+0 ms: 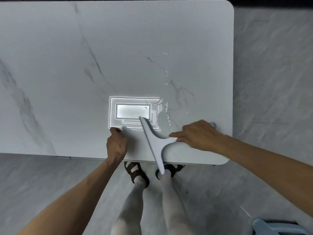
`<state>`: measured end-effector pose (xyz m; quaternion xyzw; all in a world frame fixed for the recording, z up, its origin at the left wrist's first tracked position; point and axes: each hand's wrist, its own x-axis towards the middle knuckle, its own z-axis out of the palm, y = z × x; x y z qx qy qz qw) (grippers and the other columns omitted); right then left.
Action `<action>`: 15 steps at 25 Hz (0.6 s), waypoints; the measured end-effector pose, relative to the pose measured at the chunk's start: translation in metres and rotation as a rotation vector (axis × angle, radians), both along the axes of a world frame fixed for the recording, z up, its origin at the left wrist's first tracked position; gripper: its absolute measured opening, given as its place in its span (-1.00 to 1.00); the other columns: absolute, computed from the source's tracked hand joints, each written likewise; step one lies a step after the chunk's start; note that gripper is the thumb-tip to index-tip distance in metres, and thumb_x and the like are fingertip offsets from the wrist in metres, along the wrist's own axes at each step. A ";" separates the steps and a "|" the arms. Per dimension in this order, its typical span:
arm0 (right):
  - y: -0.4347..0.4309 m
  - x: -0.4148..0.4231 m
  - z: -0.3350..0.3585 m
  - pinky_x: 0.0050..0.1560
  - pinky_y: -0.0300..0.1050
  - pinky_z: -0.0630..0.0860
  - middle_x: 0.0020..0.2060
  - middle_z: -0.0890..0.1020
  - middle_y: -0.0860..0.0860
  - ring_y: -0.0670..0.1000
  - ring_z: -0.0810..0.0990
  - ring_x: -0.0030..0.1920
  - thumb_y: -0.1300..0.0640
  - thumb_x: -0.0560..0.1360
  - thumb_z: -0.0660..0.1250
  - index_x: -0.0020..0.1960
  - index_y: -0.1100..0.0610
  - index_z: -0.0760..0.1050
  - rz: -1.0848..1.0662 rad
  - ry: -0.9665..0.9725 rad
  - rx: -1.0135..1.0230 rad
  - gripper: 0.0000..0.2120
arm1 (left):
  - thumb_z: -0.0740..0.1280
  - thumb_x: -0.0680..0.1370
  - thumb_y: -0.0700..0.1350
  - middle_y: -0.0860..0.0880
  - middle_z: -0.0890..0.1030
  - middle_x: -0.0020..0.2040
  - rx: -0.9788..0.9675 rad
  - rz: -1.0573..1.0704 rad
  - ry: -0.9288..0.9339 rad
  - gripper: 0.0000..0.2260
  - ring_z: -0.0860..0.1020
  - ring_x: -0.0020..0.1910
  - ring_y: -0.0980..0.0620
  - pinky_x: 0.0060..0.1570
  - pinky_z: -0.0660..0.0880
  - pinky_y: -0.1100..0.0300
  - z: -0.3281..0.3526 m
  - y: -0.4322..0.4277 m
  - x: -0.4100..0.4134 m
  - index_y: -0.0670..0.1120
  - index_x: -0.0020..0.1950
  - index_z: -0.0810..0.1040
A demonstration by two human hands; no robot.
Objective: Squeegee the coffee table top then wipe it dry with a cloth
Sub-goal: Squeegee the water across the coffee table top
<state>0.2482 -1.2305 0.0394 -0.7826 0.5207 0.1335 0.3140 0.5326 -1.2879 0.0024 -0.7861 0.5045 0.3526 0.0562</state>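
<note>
Table (pixel 84 48), white marble-patterned top, seen from above with its near edge just ahead of the person's sandalled feet (pixel 135 173); grey tiled floor (pixel 271 65) surrounds it. Water (pixel 165 99) lies as beads and a thin sheet on the right half, running from mid-table down toward the near edge, beside the bright reflection (pixel 133 112) of a ceiling lamp. Squeegee (pixel 155 143), white and T-shaped, lies with its blade running diagonally from the reflection to past the near edge, where its tip overhangs the floor; the handle points right. Right hand (pixel 198 134) has its fingers closed on the handle end. Left hand (pixel 116 143) rests on the top near the edge, fingers curled; whether it holds anything cannot be told, though a pale shape shows by the thumb. No cloth is clearly visible. Step in hand, by judgement: drawing water toward the near edge. To do it well, keep the blade pressed flat along its whole length, tilt the handle low, pull in one steady stroke over the wet band, and overlap the next pass so no streak remains
</note>
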 end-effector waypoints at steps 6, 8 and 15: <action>-0.053 0.061 -0.009 -0.35 -0.17 0.19 0.16 0.61 -0.01 0.12 0.56 0.15 -0.14 0.65 0.00 0.42 -0.30 0.29 0.004 0.080 -0.009 -0.64 | 0.11 0.56 -0.21 -0.09 0.48 -0.15 0.034 -0.021 0.015 -0.81 0.49 -0.13 -0.17 -0.07 0.47 0.05 0.008 -0.006 0.004 -0.14 0.17 0.34; -0.054 0.038 -0.018 -0.10 -0.07 0.39 0.15 0.62 0.03 0.13 0.58 0.14 -0.15 0.64 0.03 0.39 -0.30 0.34 -0.092 0.071 -0.024 -0.65 | 0.13 0.56 -0.18 -0.04 0.47 -0.21 0.055 -0.067 0.038 -0.86 0.48 -0.14 -0.16 -0.12 0.41 0.09 0.008 -0.005 -0.001 -0.11 0.11 0.34; -0.009 -0.066 -0.008 0.06 -0.01 0.48 0.14 0.66 0.00 0.11 0.60 0.16 -0.12 0.62 0.11 0.36 -0.24 0.41 -0.411 0.141 -0.104 -0.66 | 0.09 0.62 -0.08 -0.05 0.50 -0.09 0.072 -0.159 0.118 -0.86 0.45 -0.13 -0.08 -0.11 0.30 0.15 0.006 0.003 -0.040 -0.10 0.07 0.38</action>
